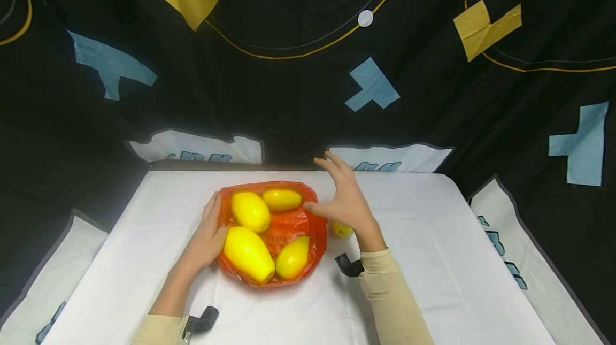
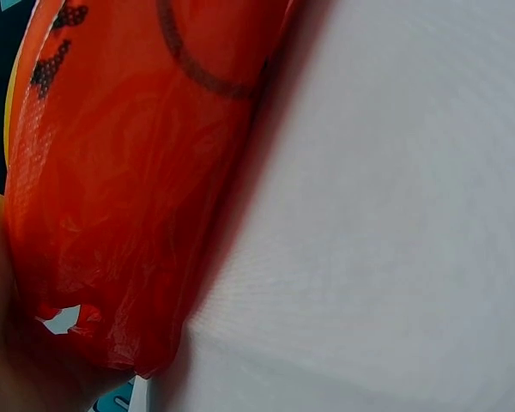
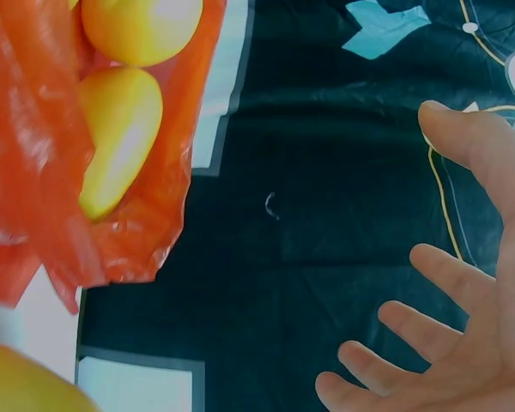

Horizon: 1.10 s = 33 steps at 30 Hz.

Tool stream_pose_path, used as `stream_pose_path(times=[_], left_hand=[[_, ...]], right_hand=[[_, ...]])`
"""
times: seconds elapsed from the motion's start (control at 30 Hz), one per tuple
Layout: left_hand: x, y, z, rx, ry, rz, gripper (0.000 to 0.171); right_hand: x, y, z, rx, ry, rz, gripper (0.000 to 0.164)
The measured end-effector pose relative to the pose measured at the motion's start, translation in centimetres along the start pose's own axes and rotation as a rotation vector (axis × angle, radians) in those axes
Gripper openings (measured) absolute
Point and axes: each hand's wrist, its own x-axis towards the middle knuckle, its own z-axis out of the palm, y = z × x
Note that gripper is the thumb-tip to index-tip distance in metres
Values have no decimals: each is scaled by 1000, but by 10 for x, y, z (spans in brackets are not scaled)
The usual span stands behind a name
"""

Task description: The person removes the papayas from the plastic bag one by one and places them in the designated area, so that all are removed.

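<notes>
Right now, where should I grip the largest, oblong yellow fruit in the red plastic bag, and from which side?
Probably across the middle of the oblong yellow fruit, from above with the right hand: its long body lies slantwise, upper face exposed in the open red bag, while the left hand lies against the bag's left side.

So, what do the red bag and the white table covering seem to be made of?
The red bag: most likely thin, glossy plastic, since it crinkles, catches bright highlights and looks slightly see-through. The white table covering: probably matt cloth, judging by its faint fold lines and lack of shine, though paper can't be ruled out.
</notes>
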Motion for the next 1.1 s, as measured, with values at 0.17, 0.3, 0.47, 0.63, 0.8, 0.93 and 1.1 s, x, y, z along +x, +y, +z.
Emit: stream_pose_path(times=[0.17,0.3,0.47,0.63,0.8,0.93,1.1], left_hand=[[0,1,0,9,0,-3,74],[1,1,0,12,-1,-1,74],[1,1,0,10,-2,-3,75],[1,1,0,7,0,-6,76],[1,0,0,9,0,-5,76],[1,-1,1,11,3,-6,75],[0,-1,1,5,3,-6,76]], right_hand=[[6,-7,6,-4,-22,-10,88],[10,-12,11,-4,-48,-15,88],[16,-18,18,14,-77,-26,87],[22,-25,24,32,-105,-27,85],[26,-30,35,67,-151,-30,82],[27,-34,43,90,-197,-36,82],[29,-38,52,103,-244,-35,82]])
